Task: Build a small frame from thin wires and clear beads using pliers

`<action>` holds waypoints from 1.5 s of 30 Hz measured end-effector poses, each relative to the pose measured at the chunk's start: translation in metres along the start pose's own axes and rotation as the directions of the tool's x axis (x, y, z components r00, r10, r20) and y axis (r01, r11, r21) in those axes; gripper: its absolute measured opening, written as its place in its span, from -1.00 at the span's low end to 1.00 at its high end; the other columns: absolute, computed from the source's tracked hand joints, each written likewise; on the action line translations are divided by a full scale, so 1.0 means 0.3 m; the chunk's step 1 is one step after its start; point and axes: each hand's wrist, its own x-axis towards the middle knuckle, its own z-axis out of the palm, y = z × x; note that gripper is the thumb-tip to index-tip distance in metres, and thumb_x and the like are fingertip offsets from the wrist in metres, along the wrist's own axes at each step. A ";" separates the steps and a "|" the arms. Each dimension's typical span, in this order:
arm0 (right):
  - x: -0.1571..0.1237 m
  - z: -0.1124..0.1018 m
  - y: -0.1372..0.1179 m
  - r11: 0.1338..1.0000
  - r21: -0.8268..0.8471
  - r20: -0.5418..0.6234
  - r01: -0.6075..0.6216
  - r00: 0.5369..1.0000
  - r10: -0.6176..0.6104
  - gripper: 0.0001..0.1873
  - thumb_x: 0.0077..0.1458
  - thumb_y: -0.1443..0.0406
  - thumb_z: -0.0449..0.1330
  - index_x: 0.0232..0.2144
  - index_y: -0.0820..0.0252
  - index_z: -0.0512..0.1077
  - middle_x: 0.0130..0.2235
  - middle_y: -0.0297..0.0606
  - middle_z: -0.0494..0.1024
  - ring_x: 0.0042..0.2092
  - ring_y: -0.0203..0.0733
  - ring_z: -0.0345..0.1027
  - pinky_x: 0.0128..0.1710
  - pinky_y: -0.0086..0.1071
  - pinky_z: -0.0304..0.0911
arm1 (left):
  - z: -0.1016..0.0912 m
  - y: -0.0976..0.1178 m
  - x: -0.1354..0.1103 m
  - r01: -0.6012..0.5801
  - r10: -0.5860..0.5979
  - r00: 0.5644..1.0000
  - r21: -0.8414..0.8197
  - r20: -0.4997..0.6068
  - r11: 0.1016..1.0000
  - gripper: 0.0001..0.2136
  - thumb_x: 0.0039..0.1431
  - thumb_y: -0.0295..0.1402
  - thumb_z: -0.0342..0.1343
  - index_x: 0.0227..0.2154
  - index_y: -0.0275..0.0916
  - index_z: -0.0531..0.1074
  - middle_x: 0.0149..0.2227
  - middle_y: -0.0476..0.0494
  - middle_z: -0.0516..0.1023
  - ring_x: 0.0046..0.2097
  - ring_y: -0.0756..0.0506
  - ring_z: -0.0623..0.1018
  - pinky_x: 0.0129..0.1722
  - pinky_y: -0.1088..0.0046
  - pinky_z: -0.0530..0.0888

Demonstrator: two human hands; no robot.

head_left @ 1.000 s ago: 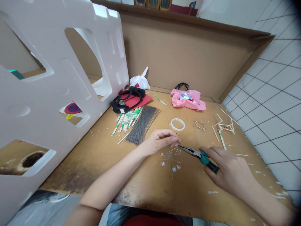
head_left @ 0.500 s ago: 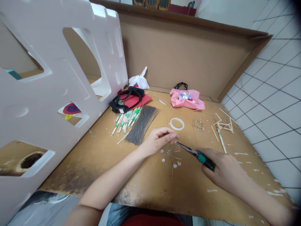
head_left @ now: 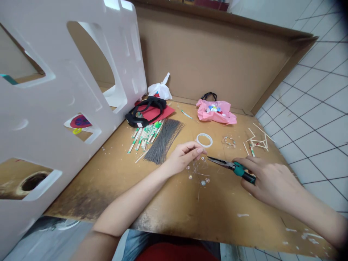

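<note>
My left hand (head_left: pixel 186 156) is pinched on a beaded wire piece (head_left: pixel 199 173), a loose tangle of thin clear or silvery strands with several small round beads hanging below the fingers. My right hand (head_left: pixel 261 177) is wrapped around the green and black handles of needle-nose pliers (head_left: pixel 231 166). Their dark jaws point left, just right of my left fingertips and slightly apart from the beaded piece. The jaws look a little parted, with nothing visible between them.
Behind my left hand lie a bundle of grey wires (head_left: pixel 164 141), paper-wrapped chopsticks (head_left: pixel 144 136) and a black head strap (head_left: pixel 146 112). A white tape roll (head_left: pixel 204 140), pink bag (head_left: pixel 216 112), bead ring (head_left: pixel 228 141) and stick frame (head_left: pixel 258 143) lie farther back. A white plastic panel (head_left: pixel 62 58) stands left.
The pliers have drawn back to the right, away from my left fingertips. My left hand keeps its pinch on the beaded piece. The camera view has shifted slightly.
</note>
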 end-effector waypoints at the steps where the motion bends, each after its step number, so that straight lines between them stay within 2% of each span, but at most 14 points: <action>1: 0.000 0.002 -0.002 1.000 -0.008 0.002 0.000 1.000 0.000 -0.64 -0.06 0.29 0.06 -0.15 0.06 0.39 -0.29 -0.30 0.55 -0.43 -0.18 0.39 -0.56 -0.39 0.03 | 0.000 0.001 -0.001 -0.002 0.002 1.000 -0.001 0.005 1.000 -0.72 0.14 -0.16 0.06 -0.38 -0.32 0.49 -0.55 0.00 0.37 -0.46 0.06 0.35 -0.40 0.53 0.29; 15: -0.003 0.003 -0.012 0.999 -0.029 -0.045 0.030 0.999 -0.031 -0.66 -0.08 0.28 0.04 -0.18 0.06 0.39 -0.30 -0.30 0.57 -0.46 -0.16 0.40 -0.60 -0.39 -0.03 | -0.002 0.012 -0.008 -0.041 0.041 0.999 -0.015 0.019 0.999 -0.74 0.16 -0.18 0.05 -0.38 -0.29 0.50 -0.55 0.00 0.38 -0.45 0.05 0.36 -0.38 0.51 0.29; 24: -0.009 0.007 -0.015 0.999 -0.008 -0.050 0.041 0.998 -0.041 -0.67 -0.08 0.31 0.04 -0.21 0.07 0.41 -0.31 -0.30 0.58 -0.46 -0.16 0.42 -0.59 -0.38 0.01 | 0.000 0.014 -0.011 0.011 -0.010 1.000 -0.056 0.020 0.998 -0.73 0.14 -0.18 0.07 -0.39 -0.30 0.50 -0.56 -0.01 0.37 -0.45 0.05 0.36 -0.36 0.51 0.30; 33: -0.009 0.002 -0.021 0.999 -0.036 -0.038 0.020 0.999 -0.022 -0.69 -0.07 0.30 0.04 -0.24 0.09 0.44 -0.42 -0.28 0.55 -0.50 -0.14 0.39 -0.61 -0.38 -0.05 | 0.004 0.005 -0.009 -0.031 0.033 0.999 -0.048 0.044 0.998 -0.74 0.16 -0.21 0.05 -0.38 -0.32 0.49 -0.54 -0.01 0.37 -0.45 0.07 0.36 -0.39 0.52 0.29; 39: -0.001 -0.013 -0.013 0.998 0.064 0.072 -0.015 0.997 0.010 -0.61 -0.08 0.34 0.05 -0.15 0.01 0.41 -0.36 -0.36 0.58 -0.51 -0.20 0.40 -0.59 -0.40 0.03 | 0.000 -0.005 -0.006 0.015 -0.013 0.999 -0.085 0.029 0.996 -0.75 0.15 -0.21 0.06 -0.39 -0.31 0.49 -0.54 0.01 0.37 -0.46 0.08 0.36 -0.39 0.54 0.29; 43: 0.001 -0.004 0.012 0.993 0.107 0.061 -0.050 0.997 0.044 -0.61 -0.10 0.34 0.07 -0.16 0.00 0.42 -0.42 -0.38 0.57 -0.54 -0.19 0.39 -0.59 -0.39 0.08 | -0.004 -0.010 -0.006 0.071 -0.072 0.997 -0.130 -0.003 0.989 -0.75 0.13 -0.19 0.09 -0.38 -0.29 0.50 -0.55 0.02 0.38 -0.48 0.09 0.35 -0.43 0.55 0.27; 45: 0.003 0.000 0.022 0.986 0.162 0.044 -0.034 0.999 0.028 -0.62 -0.11 0.35 0.07 -0.17 0.02 0.43 -0.38 -0.35 0.58 -0.51 -0.18 0.40 -0.56 -0.37 0.15 | -0.004 -0.010 -0.005 0.081 -0.084 0.996 -0.145 -0.008 0.986 -0.75 0.11 -0.18 0.10 -0.39 -0.29 0.50 -0.55 0.01 0.38 -0.48 0.08 0.35 -0.43 0.55 0.28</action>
